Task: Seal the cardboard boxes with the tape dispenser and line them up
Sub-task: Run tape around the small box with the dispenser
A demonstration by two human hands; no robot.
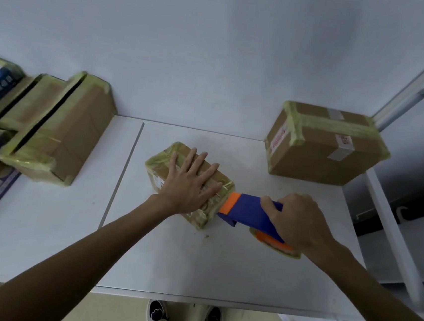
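Fingers [196,165] of the left hand [187,186] spread flat, pinning the box [159,163]; right hand [301,220] grips the dispenser [247,209]. Box seems light, stiff, tape-slick: press from above.

White table [195,267], pale wall [217,44].

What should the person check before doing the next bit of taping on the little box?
1. The left hand lies flat on the small box, steadying it: ok.
2. The right hand grips the tape dispenser: ok.
3. The tape dispenser's orange end meets the small box's edge: ok.
4. Tape is stuck down and cut: cannot tell.
5. The big box stands apart, out of the way: ok.
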